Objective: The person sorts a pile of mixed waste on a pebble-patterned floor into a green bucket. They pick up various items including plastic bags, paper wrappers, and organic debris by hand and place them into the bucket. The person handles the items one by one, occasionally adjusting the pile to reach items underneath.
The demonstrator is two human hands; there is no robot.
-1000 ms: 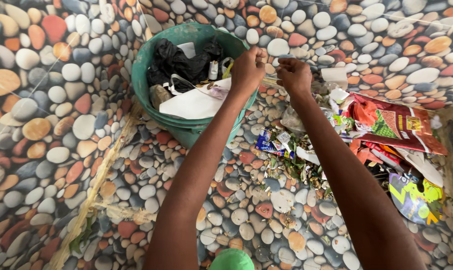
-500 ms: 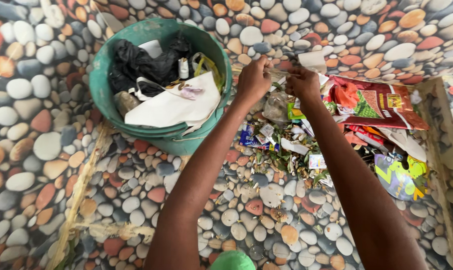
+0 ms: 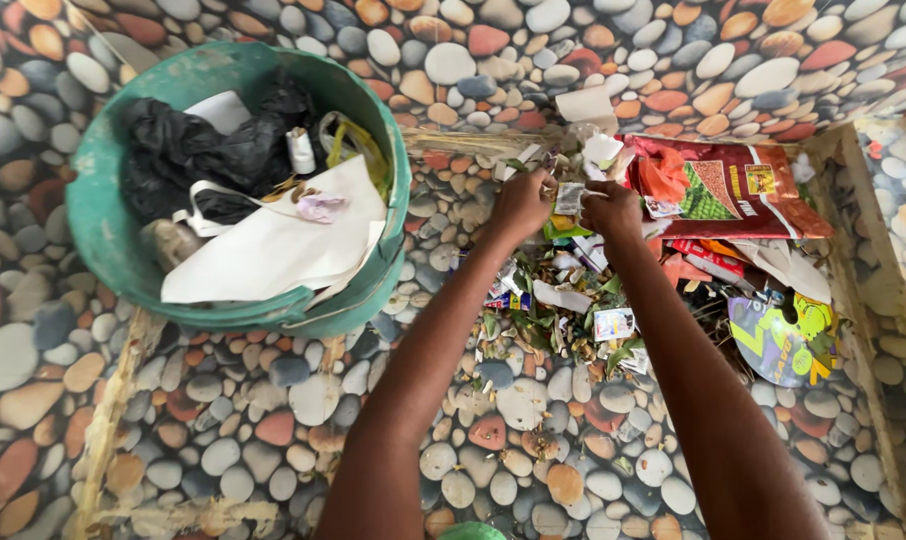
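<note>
Left hand [image 3: 521, 203] and right hand [image 3: 613, 210] pinching a small paper scrap [image 3: 570, 197] between them. Green bucket [image 3: 103, 250] at left already part-filled with refuse. Litter pile [image 3: 613, 290] at right not yet cleared from pebble-patterned floor [image 3: 273, 440].

Matt green plastic bucket [image 3: 108, 250] holds white paper [image 3: 283, 250] and glossy black plastic bags [image 3: 203, 150].

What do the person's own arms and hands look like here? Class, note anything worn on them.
Both arms are bare along all that shows: no sleeves, gloves, watch or bracelets. The left hand and right hand are bare too, with no rings that can be seen. The arms are slim and long, entering from the bottom edge.
</note>
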